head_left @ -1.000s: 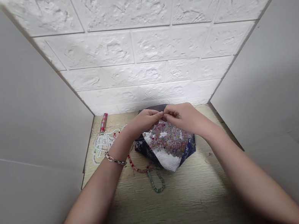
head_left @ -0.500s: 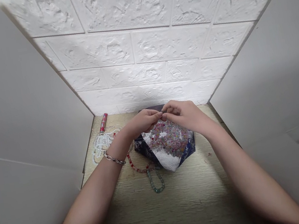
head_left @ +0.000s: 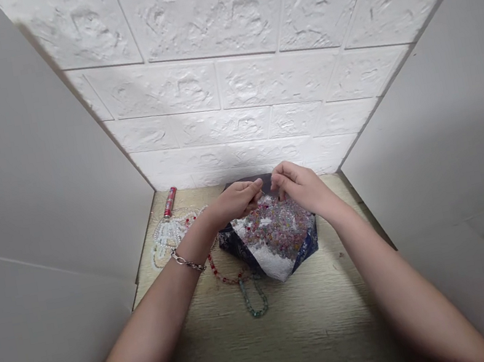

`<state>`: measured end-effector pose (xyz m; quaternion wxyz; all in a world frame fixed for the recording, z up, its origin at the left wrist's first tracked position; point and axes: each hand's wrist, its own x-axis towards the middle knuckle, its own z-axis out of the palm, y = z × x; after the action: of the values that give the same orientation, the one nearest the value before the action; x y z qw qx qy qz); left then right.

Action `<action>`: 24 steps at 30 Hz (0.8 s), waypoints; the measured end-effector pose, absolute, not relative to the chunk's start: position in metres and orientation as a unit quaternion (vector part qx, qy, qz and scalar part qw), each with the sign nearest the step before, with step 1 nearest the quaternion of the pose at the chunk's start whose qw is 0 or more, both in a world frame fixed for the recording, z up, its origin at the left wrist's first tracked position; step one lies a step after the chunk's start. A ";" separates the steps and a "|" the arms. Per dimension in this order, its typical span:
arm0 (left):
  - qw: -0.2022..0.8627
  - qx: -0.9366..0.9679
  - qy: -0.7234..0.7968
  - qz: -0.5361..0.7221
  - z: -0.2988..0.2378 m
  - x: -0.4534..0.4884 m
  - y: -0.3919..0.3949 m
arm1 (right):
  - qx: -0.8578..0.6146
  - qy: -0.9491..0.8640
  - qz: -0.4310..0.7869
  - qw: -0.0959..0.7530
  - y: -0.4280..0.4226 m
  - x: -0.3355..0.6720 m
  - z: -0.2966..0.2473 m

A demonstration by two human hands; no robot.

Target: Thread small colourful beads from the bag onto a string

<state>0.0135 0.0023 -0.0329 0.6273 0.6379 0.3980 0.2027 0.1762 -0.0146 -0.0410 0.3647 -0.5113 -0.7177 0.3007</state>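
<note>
Both hands are pinching something tiny over the bead tray point(head_left: 304, 251), left hand point(head_left: 238, 199) and right hand point(head_left: 295, 187) nearly touching, fingers pressed together, wrists hovering. Loose beads point(head_left: 278, 227) are lying just below; a slip risks dropping the piece among them. Finished strands point(head_left: 253, 294) are sitting left on the surface point(head_left: 297, 333).

no readable text, red tube point(head_left: 169, 202) bears print too small to read

— What lies left of the work?
— A red tube point(head_left: 169, 202) by the wall, clear bead strands point(head_left: 165, 235) near it.
— And nearer?
— A red bead string point(head_left: 222, 276) and green bead loop point(head_left: 253, 296) on the wooden table point(head_left: 297, 333).
</note>
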 end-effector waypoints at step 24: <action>0.499 0.733 0.372 0.275 -0.029 0.017 -0.004 | -0.307 -0.447 0.665 0.514 -0.006 0.174 -0.064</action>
<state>0.0170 -0.0036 -0.0293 0.4986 0.7331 0.3716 0.2753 0.1740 -0.0062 -0.0641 0.5138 -0.3068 -0.4469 0.6649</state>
